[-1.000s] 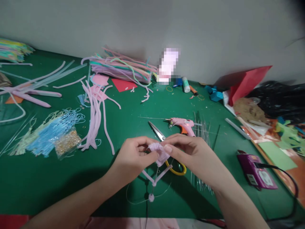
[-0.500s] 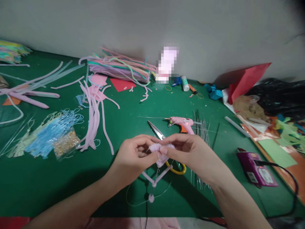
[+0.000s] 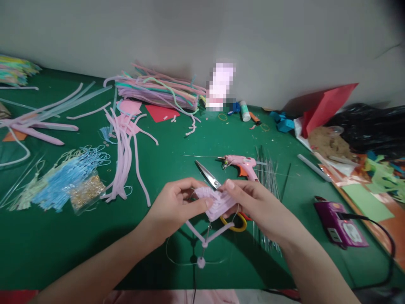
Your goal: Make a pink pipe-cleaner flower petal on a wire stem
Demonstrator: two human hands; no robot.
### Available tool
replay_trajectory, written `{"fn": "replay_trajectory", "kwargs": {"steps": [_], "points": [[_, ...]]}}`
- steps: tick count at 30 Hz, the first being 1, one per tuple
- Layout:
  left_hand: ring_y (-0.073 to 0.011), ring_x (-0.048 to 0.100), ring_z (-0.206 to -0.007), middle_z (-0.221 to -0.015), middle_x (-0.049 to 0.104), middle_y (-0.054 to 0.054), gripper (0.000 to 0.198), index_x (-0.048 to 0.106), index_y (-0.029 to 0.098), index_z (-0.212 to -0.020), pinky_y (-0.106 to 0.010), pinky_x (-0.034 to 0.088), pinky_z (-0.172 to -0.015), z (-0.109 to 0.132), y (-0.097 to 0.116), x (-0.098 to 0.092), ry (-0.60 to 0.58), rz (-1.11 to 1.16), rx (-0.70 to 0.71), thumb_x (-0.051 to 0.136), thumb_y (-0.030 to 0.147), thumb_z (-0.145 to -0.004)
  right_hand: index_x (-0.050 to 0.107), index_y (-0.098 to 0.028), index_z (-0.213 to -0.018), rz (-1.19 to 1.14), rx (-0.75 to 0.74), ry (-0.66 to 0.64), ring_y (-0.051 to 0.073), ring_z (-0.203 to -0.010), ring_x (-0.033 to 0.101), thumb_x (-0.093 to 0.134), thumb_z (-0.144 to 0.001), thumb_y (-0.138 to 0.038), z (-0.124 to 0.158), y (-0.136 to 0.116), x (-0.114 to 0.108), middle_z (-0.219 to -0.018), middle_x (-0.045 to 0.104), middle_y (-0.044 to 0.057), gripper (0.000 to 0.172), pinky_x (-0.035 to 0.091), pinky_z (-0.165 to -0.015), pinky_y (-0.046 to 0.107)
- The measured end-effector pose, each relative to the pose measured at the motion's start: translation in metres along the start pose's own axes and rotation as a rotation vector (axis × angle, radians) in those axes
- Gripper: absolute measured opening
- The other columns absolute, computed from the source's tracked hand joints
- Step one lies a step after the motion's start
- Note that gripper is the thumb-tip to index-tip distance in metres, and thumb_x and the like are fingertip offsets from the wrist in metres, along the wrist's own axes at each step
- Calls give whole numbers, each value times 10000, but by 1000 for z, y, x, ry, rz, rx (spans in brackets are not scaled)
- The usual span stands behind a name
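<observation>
Both hands hold a small lilac heart-like piece built from pipe cleaner. My left hand pinches its left side, thumb across the front. On its right side, my right hand grips it with the thumb raised near the top edge. Below the piece hangs a V-shaped lilac pipe cleaner on thin wire, and under that a small lilac ball. Scissors with yellow handles lie behind and partly under the hands. Just beyond is a pink glue gun with an orange trigger.
Thin wires lie right of the hands, near a purple box with a black cable. Leftward are lilac pipe cleaners, blue tassels and a bag of gold beads. A pipe cleaner bundle lies along the wall.
My right thumb has lifted off the middle of the lilac piece toward its upper right edge, and the right hand has shifted slightly right. More of the piece's front now shows.
</observation>
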State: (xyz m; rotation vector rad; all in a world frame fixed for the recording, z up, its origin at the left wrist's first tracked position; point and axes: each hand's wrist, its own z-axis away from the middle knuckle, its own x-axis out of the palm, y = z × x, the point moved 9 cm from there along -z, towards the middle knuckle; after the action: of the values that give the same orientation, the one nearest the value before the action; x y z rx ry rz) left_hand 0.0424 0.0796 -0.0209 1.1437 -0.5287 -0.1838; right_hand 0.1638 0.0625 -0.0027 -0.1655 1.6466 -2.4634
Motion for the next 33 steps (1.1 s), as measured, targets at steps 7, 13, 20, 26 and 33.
{"fn": "replay_trajectory", "kwargs": {"steps": [7, 13, 20, 26, 33], "points": [[-86, 580, -665, -717, 652, 15, 174, 674, 164, -812, -182, 461, -637, -1, -5, 5, -56, 73, -64, 717, 327, -768, 682, -191, -740, -48, 63, 18, 97, -558, 568, 785, -673, -404, 5, 6, 3, -641, 632, -15, 246, 492, -537, 208], [-91, 578, -682, -735, 660, 0, 180, 679, 136, -803, -183, 452, -638, -2, 0, 0, -45, 46, -78, 756, 286, -739, 702, -182, -755, -16, 68, 74, 101, -563, 558, 797, -663, -406, 7, 3, 2, -609, 622, -9, 260, 455, -516, 197], [-99, 609, -745, -777, 652, 0, 192, 625, 144, -803, -214, 477, -726, 2, -15, 13, -171, 256, -256, 690, 323, -815, 736, -177, -758, -350, 80, 30, 61, -529, 565, 686, -788, -457, 2, 11, 3, -639, 655, 3, 287, 444, -489, 150], [-84, 577, -717, -757, 612, 4, 188, 605, 133, -798, -194, 464, -703, 0, -14, 15, -192, 360, -224, 691, 299, -820, 746, -246, -837, -284, -100, 35, 63, -632, 624, 736, -761, -274, 0, 0, 7, -748, 709, -20, 82, 487, -577, 151], [-94, 532, -705, -756, 552, 0, 203, 583, 142, -802, -195, 447, -694, -12, -13, 14, -136, 438, -140, 682, 318, -816, 652, -202, -876, 354, -586, 476, 122, -684, 628, 564, -835, -134, 21, -31, 6, -790, 661, 7, 118, 518, -593, 234]]}}
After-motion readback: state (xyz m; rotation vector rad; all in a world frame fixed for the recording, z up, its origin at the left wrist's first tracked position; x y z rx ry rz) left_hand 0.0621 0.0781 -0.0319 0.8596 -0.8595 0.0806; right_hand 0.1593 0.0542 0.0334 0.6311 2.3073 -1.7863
